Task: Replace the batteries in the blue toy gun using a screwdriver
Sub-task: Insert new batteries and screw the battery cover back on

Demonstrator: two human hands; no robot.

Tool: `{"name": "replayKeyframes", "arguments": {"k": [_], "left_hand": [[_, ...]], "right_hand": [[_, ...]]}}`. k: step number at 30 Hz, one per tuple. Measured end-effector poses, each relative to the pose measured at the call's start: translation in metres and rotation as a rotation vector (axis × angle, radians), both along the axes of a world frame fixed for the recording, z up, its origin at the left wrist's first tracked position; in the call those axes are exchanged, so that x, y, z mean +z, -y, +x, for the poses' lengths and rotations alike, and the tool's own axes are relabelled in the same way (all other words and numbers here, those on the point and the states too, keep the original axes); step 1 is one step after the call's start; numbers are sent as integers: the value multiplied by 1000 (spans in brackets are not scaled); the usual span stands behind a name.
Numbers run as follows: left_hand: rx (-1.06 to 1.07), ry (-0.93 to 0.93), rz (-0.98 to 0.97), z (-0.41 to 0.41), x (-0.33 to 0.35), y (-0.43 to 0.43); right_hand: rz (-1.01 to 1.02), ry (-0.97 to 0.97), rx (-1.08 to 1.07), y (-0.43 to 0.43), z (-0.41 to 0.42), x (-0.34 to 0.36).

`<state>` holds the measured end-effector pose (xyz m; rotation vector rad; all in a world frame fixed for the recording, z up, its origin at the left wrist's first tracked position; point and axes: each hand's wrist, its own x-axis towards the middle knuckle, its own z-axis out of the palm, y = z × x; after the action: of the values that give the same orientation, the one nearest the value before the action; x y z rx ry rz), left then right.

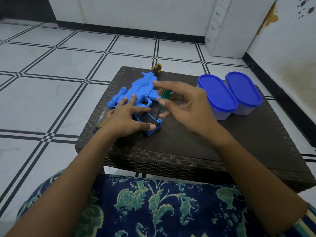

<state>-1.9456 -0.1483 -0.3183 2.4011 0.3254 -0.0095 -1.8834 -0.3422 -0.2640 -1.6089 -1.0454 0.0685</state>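
The blue toy gun [142, 89] lies on its side on a dark wicker table [205, 142], barrel to the left and grip toward me. My left hand [123, 120] presses down on the grip, fingers spread and thumb at its base. My right hand [188, 106] holds a green-handled screwdriver [165, 94] by its fingertips. The thin shaft slants down, with the tip inside the dark opening in the grip. A second screwdriver with a yellow and black handle [157, 68] lies behind the gun, mostly hidden.
Two clear containers with blue lids [217, 93] [242, 89] stand side by side on the table's right. A small dark piece [96, 130] sits at the table's left edge. White tiled floor surrounds the table. My lap in patterned cloth is below.
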Motion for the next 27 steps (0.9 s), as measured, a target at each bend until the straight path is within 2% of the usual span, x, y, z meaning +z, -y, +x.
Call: {"name": "replayKeyframes", "arguments": {"k": [3,8,12,17,27], "left_hand": [[-3,0,-5,0,0,0],[-4,-1,-6,0,0,0],[1,-6,-18,0,0,0],[5,-9,12,0,2,2],[-10,-47,-35,-4,12,2]], "right_hand": [[9,14,-43,1,2,1],[-23,54,6,1,-1,1],[-33,122,-90,1,2,2],[-42,122,-36,1,-1,0],[237,40,-331,16,8,18]]}}
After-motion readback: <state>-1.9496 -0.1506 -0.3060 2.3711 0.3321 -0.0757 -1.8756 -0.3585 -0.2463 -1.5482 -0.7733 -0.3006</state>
